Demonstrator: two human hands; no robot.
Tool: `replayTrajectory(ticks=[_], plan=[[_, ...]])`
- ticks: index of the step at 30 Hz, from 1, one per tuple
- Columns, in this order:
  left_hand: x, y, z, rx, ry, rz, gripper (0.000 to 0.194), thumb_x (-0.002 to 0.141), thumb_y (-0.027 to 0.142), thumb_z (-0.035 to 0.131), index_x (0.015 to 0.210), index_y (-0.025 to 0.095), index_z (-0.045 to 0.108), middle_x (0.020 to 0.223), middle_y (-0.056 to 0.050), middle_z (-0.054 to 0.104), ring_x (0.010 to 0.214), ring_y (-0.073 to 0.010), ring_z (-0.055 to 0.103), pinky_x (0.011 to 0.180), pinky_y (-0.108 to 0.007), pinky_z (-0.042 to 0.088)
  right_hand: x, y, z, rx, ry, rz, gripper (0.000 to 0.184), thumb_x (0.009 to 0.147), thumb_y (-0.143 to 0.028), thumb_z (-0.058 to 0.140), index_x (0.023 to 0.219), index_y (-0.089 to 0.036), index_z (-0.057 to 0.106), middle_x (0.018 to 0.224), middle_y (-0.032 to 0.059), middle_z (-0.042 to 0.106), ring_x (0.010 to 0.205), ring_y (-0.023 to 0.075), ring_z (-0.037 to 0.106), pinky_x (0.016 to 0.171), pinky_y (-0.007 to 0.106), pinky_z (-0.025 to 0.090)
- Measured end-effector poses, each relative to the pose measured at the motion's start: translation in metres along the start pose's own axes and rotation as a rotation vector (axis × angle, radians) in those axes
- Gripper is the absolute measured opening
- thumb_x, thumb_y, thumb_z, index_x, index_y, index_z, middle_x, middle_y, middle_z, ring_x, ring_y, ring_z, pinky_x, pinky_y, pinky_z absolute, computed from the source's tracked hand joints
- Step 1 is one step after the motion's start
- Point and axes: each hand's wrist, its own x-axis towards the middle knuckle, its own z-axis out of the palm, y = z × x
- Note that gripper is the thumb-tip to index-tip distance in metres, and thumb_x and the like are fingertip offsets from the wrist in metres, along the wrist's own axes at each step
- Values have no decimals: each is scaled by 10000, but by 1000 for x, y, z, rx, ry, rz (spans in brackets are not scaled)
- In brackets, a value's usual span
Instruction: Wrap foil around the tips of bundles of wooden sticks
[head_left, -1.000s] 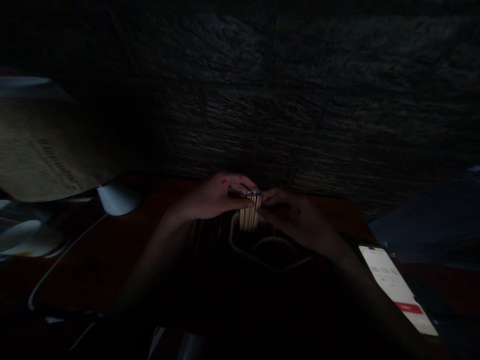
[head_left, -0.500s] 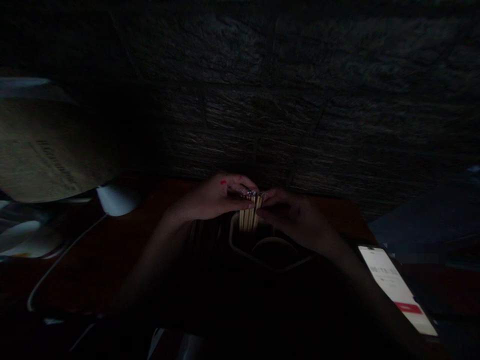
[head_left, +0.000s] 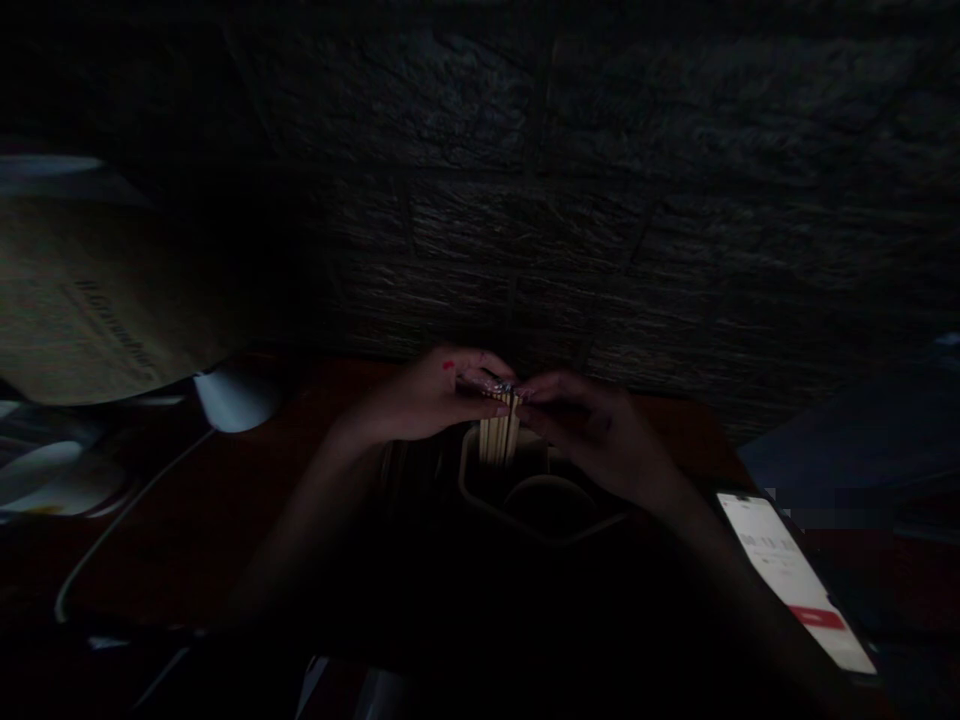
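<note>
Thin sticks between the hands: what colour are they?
The thin sticks look pale yellow-tan in dim light; head view.

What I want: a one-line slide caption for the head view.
Two hands at a bundle of pale sticks in dim light, a lit phone to the right.

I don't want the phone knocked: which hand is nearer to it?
Right. The right hand is left of the phone, by the right side of the pale sticks; the left hand is farther left, gripping them.
</note>
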Motion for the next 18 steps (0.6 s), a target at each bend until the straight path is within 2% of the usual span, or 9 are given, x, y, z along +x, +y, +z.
replayTrajectory(ticks=[12, 18], plan=[[1, -1, 1, 0, -11, -15, 250, 825, 159, 703, 1070, 127, 666, 987, -63, 776, 914, -147, 733, 784, -241, 565, 1, 4, 4, 47, 55, 47, 107, 859, -258, 698, 956, -213, 699, 959, 18, 753, 897, 160, 710, 821, 309, 556], [2, -1, 0, 11, -16, 15, 245, 816, 178, 713, 1051, 123, 672, 1013, -64, 766, 945, -154, 722, 818, -258, 559, 2, 4, 6, 62, 53, 84, 230, 855, -273, 711, 1066, -226, 631, 914, 6, 736, 862, 160, 702, 747, 289, 549]])
